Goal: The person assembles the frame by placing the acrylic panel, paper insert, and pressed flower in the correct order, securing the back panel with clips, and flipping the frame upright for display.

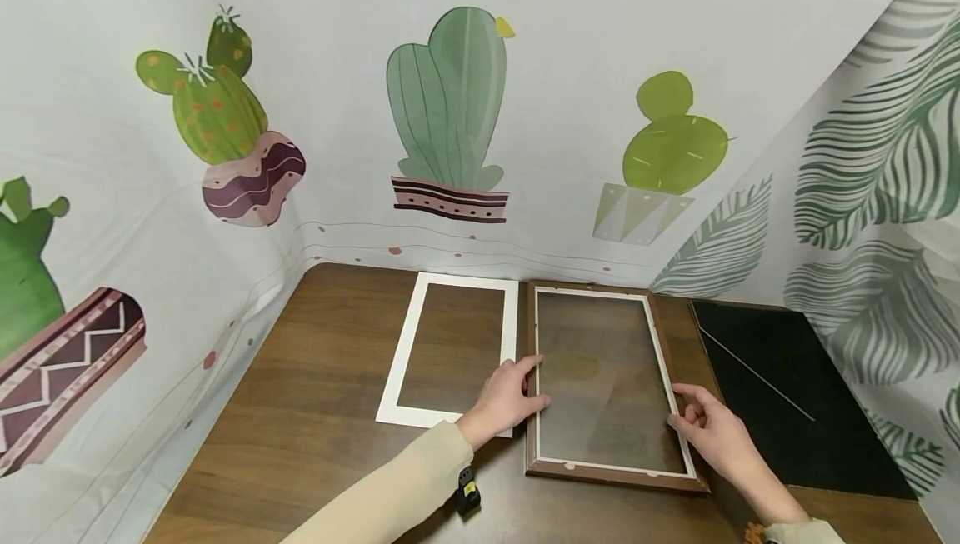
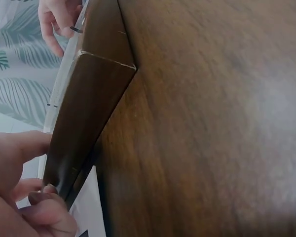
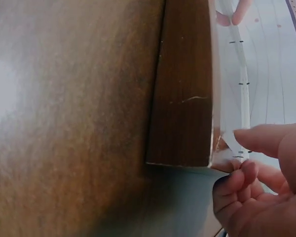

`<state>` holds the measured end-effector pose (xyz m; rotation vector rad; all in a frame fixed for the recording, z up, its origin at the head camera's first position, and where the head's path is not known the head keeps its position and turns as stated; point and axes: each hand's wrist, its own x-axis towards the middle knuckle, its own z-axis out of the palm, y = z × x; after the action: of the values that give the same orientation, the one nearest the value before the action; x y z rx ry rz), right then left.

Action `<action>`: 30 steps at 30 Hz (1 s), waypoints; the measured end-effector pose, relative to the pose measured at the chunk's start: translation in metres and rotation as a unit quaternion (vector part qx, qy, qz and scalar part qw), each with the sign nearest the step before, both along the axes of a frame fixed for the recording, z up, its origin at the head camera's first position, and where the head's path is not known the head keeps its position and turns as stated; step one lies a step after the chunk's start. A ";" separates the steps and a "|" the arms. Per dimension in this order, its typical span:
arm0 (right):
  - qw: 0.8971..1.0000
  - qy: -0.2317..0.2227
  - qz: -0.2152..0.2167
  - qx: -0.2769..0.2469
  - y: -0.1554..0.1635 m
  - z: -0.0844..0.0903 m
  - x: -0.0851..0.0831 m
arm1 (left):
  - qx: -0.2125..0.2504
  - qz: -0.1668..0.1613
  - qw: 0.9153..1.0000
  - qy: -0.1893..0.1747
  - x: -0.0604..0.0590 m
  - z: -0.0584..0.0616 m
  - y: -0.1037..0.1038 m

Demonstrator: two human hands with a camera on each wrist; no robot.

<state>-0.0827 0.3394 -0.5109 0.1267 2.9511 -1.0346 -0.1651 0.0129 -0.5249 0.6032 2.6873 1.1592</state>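
Observation:
A brown picture frame [image 1: 615, 479] lies back side up on the wooden table, a white rim along its inner edge and a see-through pane [image 1: 600, 377] inside. My left hand [image 1: 501, 394] grips its left side, thumb and forefinger over the border; in the left wrist view other fingers curl against the outer face. At the right side, my right hand [image 1: 716, 436] holds the border with thumb and forefinger at the white rim, the other fingers curled. Small dark tabs stand along the rim in the right wrist view. Just left of the frame is a white mat [image 1: 401, 361], partly behind my left hand.
A black backing board [image 1: 787, 361] with a thin strut lies at the right. Wooden table [image 1: 300, 377] surface extends to the left and front. A cloth printed with cacti [image 1: 450, 102] and leaves hangs behind and along the sides.

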 end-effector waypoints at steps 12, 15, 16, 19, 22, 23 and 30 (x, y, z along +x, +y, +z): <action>0.996 -0.083 0.012 0.017 0.009 -0.005 -0.003 | -0.021 0.028 0.999 -0.018 0.001 0.004 -0.004; 0.996 -0.084 0.019 0.018 0.008 -0.004 -0.002 | -0.017 0.032 0.999 0.001 0.001 0.001 -0.007; 0.996 -0.084 0.021 0.018 0.008 -0.004 -0.002 | -0.013 0.035 0.999 0.005 0.001 0.001 -0.009; 0.996 -0.085 0.024 0.018 0.007 -0.003 -0.002 | 0.007 0.047 0.999 0.022 0.000 0.000 -0.021; 0.996 -0.087 0.024 0.017 0.008 -0.002 -0.002 | 0.015 0.059 0.997 0.038 -0.002 0.000 -0.037; 0.996 -0.088 0.024 0.016 0.009 -0.002 -0.001 | 0.016 0.062 0.997 0.046 -0.002 0.001 -0.044; 0.996 -0.084 0.031 0.016 0.010 -0.002 -0.002 | -0.008 0.103 0.991 0.089 -0.007 0.003 -0.095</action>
<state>-0.0851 0.3491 -0.5125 0.1150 2.8016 -0.9194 -0.1724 -0.0817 -0.5214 0.4564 2.9670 1.1818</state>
